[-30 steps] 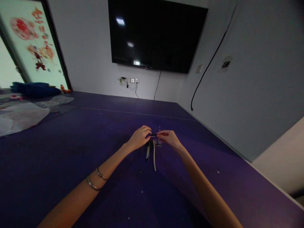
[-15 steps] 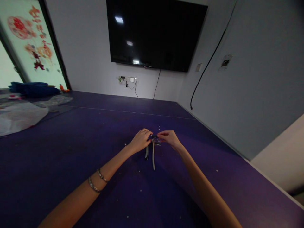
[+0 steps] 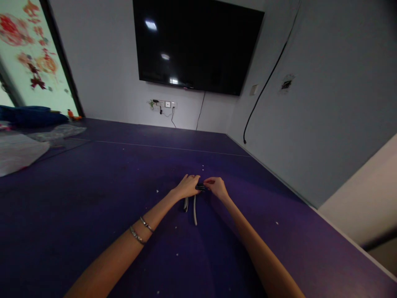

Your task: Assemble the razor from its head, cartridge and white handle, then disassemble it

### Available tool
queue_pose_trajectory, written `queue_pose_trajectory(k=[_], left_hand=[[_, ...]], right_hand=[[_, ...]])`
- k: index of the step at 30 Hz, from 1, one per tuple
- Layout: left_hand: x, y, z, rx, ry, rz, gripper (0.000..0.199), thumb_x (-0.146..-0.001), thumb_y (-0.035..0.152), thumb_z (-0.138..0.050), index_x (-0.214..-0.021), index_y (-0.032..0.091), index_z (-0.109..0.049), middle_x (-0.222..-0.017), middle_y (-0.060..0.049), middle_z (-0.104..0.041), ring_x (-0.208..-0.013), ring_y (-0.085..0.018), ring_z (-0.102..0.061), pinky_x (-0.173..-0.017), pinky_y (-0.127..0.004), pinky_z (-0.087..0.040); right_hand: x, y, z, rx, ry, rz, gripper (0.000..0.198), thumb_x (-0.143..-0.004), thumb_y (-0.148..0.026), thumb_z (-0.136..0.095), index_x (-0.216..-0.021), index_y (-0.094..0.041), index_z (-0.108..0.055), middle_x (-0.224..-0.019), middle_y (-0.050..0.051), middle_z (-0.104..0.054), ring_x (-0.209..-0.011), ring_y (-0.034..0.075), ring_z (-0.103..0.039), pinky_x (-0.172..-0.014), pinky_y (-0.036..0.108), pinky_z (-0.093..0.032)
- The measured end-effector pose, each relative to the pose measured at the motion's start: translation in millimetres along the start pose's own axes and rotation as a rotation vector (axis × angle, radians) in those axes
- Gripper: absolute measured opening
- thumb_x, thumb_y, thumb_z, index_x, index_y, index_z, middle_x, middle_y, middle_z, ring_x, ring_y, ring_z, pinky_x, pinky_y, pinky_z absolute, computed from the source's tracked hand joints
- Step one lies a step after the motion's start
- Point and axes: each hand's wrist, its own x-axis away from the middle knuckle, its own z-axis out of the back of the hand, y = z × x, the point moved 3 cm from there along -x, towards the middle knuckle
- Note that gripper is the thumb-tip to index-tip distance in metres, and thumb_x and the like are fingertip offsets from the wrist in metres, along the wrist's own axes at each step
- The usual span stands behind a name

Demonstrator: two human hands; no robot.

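My left hand is closed at one end of a small dark piece, too small to name. At its other end my right hand pinches with thumb and fingertips. Most of the piece is hidden between the fingers. Just below lies a pale, narrow, slightly curved strip that looks like a strap or cable. A shorter black-and-grey strip shows beneath my left hand. Whether either strip joins the dark piece, I cannot tell.
Small white scraps dot the purple floor. Clear plastic sheeting and a dark blue cloth bundle lie at the left. A television hangs on the wall, and a black cable dangles at the right.
The view has shifted slightly. Both hands have come closer together, and the dark piece is tilted differently. The patterned underside seen below it before is now mostly out of sight.
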Motion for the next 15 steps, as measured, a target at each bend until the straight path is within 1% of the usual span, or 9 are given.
queue_pose_trajectory(k=[6, 15], left_hand=[[-0.6, -3.7, -8.5, 0.027, -0.029, -0.014, 0.039, -0.074, 0.029, -0.057, -0.110, 0.013, -0.051, -0.110, -0.015, -0.062, -0.109, -0.029, -0.054, -0.095, -0.049, -0.034], [0.8, 0.2, -3.9, 0.053, -0.030, -0.016, 0.042, -0.074, 0.024, -0.056, -0.114, 0.013, -0.049, -0.113, -0.015, -0.061, -0.109, -0.028, -0.055, -0.097, -0.050, -0.032]], right_hand=[[-0.6, 2.6, -3.6, 0.076, -0.013, 0.023, 0.011, -0.061, -0.021, -0.062, -0.069, -0.018, -0.069, -0.064, 0.002, -0.067, -0.061, 0.015, -0.061, -0.058, 0.025, -0.049], [2.5, 1.9, -3.8, 0.089, -0.019, 0.063, 0.009, -0.062, -0.020, -0.062, -0.067, -0.017, -0.069, -0.063, 0.002, -0.067, -0.059, 0.015, -0.060, -0.060, 0.026, -0.048]])
